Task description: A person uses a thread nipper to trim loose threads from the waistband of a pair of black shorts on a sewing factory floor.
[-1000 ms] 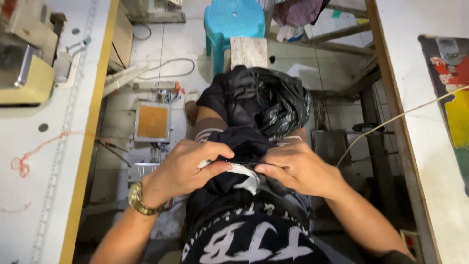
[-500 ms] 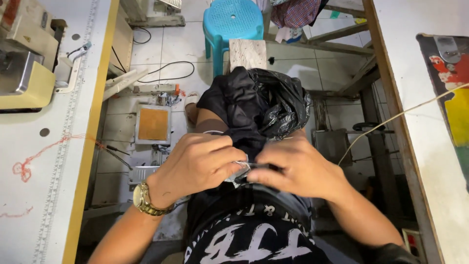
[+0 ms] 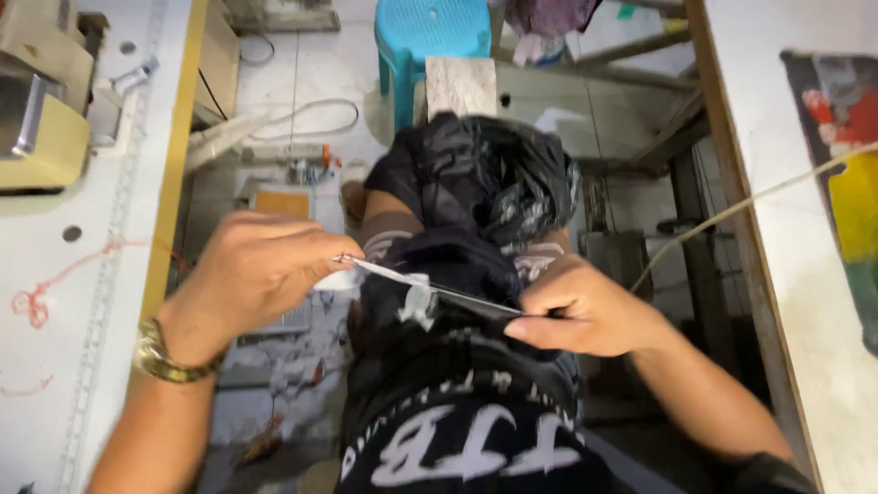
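A: Hands?
B: Left hand pinched on one end of a thin strip; right hand pinched on the other
A: Strip position?
B: Taut over black garment on lap, between two tables

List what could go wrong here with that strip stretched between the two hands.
1. The thin strip is pinched only at its ends by the left hand and right hand; it may slip free.
2. The black plastic bag sits loosely on the lap and could slide to the floor.
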